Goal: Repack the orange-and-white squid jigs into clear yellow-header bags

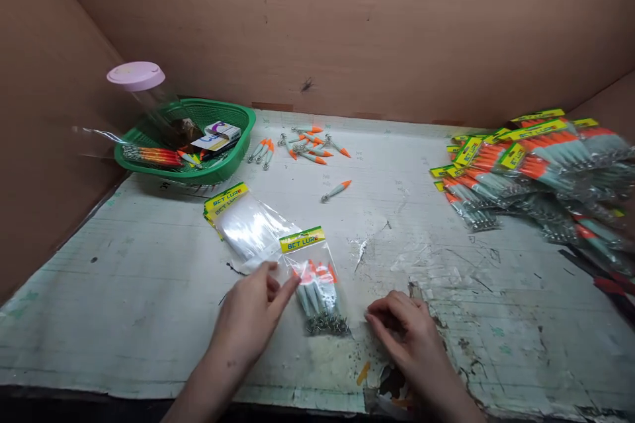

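Observation:
A clear BCT LURE packet (317, 291) with a yellow and green header lies in front of me. Several pale lures with orange tips fill it, their hooks bunched at the near end. My left hand (251, 310) is at the packet's left edge; its thumb reaches onto the plastic, apart from the half-curled fingers. To the right of the packet, my right hand (409, 327) rests low over the table, thumb and index fingertips pressed together; whatever is between them is too small to make out. Beyond my left hand lies a stack of flat header packets (248, 221).
Loose lures (310, 145) lie at the back, with a single lure (337, 190) nearer. A green basket (238, 145) at left holds a pink-lidded clear jar (136, 76) and other items. Filled packets (526, 158) are heaped at right, near dark-and-red-handled tool (612, 287).

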Available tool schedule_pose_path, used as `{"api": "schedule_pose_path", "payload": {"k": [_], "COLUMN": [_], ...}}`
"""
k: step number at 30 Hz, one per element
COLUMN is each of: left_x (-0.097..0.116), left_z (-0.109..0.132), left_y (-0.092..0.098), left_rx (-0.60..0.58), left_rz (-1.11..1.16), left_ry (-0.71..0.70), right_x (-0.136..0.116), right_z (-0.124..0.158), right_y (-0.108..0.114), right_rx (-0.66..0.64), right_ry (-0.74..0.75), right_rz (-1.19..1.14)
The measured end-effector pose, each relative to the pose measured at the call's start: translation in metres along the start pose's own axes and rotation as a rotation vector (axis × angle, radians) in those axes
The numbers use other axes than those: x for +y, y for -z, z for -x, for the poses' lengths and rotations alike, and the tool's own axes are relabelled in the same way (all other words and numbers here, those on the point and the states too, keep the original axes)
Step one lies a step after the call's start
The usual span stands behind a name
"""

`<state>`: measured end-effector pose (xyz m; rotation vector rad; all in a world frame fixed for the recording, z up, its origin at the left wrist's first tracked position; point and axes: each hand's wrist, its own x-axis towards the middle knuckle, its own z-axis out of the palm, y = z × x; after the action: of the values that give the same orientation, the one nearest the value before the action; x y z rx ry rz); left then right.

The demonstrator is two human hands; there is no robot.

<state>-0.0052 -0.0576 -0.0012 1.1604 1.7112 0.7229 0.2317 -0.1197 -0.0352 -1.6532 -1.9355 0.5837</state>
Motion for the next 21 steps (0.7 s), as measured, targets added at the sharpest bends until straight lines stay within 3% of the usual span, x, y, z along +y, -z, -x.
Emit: {"api": "schedule_pose_path", "payload": {"k": [1, 2, 3, 6, 8, 11, 16, 21], "left_x": [-0.002, -0.003, -0.005, -0.015, -0.021, -0.026, -0.027, -0.035], "left_z": [0.006, 0.012, 0.017, 0.026, 0.024, 0.017, 0.012, 0.01], "left_y": [0.005, 0.007, 0.006, -0.007, -0.017, -0.025, -0.024, -0.025], "left_rx": [0.133, 0.182, 0.135, -0.271, -0.399, -0.426, -0.424, -0.353], "left_rz": [-0.094, -0.145, -0.161, -0.137, -0.114, -0.077, -0.105, -0.444], "left_ry": [-0.117, -0.239, -0.354, -0.551, -0.567, -0.574, -0.64, -0.86], "right_x": [0.0, -0.001, -0.002, -0.009, -0.014, -0.02, -0.023, -0.026], "right_z": [0.001, 0.002, 0.002, 0.001, 0.001, 0.002, 0.003, 0.003], "right_y": [0.0, 0.0, -0.001, -0.006, -0.012, -0.021, -0.029, -0.033], "right_rx": [-0.007, -0.01, -0.013, -0.043, -0.066, -0.016, 0.113, 0.218], "right_ry": [0.026, 0.058, 0.095, 0.204, 0.26, 0.312, 0.313, 0.308], "right_rz": [-0.007, -0.015, -0.022, -0.032, -0.008, 0.089, 0.179, 0.093]}}
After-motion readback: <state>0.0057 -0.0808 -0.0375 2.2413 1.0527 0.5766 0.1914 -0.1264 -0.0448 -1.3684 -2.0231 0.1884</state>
